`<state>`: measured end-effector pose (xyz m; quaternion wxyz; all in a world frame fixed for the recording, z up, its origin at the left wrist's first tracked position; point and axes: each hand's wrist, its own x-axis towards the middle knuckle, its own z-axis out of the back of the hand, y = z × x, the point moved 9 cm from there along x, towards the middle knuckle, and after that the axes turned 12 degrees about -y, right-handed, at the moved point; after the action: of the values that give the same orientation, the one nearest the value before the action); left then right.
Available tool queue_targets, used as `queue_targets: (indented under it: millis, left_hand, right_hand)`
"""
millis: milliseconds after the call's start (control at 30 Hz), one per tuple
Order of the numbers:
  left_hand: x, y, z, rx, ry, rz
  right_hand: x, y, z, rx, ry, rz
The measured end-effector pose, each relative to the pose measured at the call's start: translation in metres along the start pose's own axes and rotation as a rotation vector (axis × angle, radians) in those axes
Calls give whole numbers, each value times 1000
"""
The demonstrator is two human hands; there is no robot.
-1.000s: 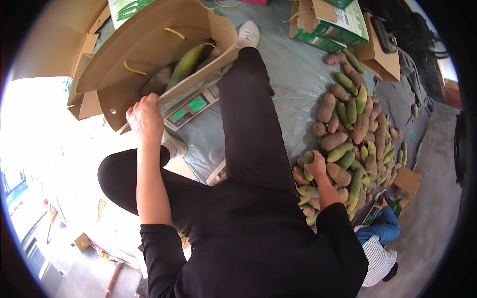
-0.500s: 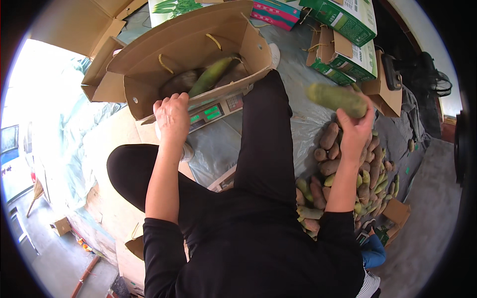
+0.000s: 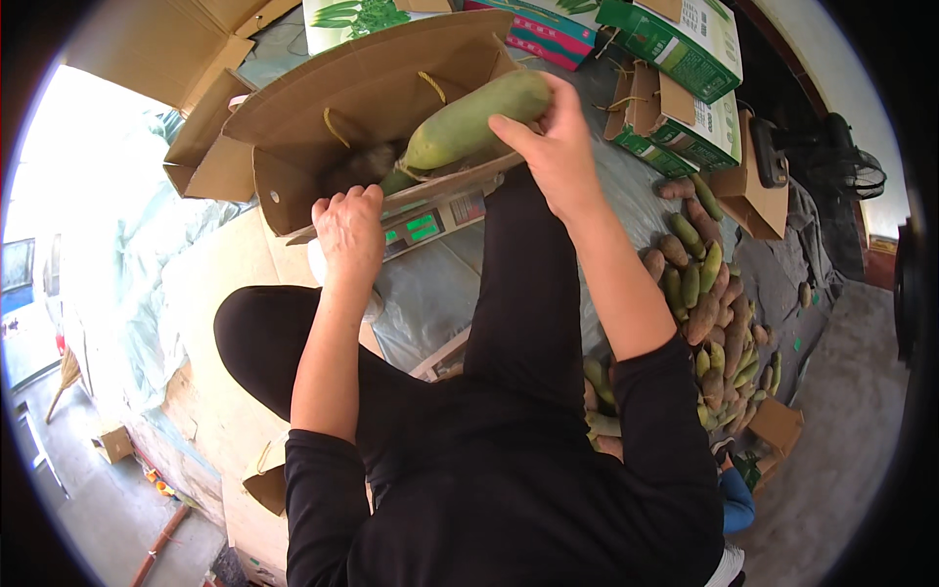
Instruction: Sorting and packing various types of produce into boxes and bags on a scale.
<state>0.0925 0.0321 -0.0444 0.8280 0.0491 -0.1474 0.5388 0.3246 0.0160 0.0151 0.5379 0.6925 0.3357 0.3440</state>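
Right hand (image 3: 559, 142), fingers clamped on green radish (image 3: 469, 119), holds it over box (image 3: 342, 88) opening. Left hand (image 3: 350, 233), fingers together, hooked on box's near edge. Scale (image 3: 416, 232) shows beneath that edge. Radish pile (image 3: 711, 264) off to right.

Green figures glow on the display (image 3: 423, 227) of a scale (image 3: 451, 217), beside a keypad (image 3: 469, 206) whose markings are too small to read. Pale print runs across a green upper box (image 3: 670, 49) and the green-and-white lower box (image 3: 691, 141). Light characters line a pink-and-blue box (image 3: 548, 44), too small to make out.
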Motion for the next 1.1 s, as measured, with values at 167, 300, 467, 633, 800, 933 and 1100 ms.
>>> queue_targets:
  millis: [167, 300, 467, 633, 800, 933, 1100]
  left_hand:
    - [-1, -2, -1, -9, 22, -9]
    - [-2, -2, 0, 36, 27, -35]
    - [-2, -3, 1, 24, 33, -34]
    - [-1, -7, 6, 6, 85, -6]
    - [-2, -7, 9, -20, 39, 20]
    - [-4, 0, 19, -8, 11, 43]
    - [-8, 9, 28, 38, 7, 46]
  right_hand:
    - [11, -9, 34, -551, -25, 186]
    - [1, -12, 99, -561, -144, 164]
    - [-52, -73, 217, -892, -198, -28]
    - [-165, -175, 351, -1119, -175, -325]
    - [-290, -234, 418, -1529, 244, -408]
    - [-365, -229, 414, -1453, 163, -711]
    - [-414, -238, 385, -1493, 337, -1022]
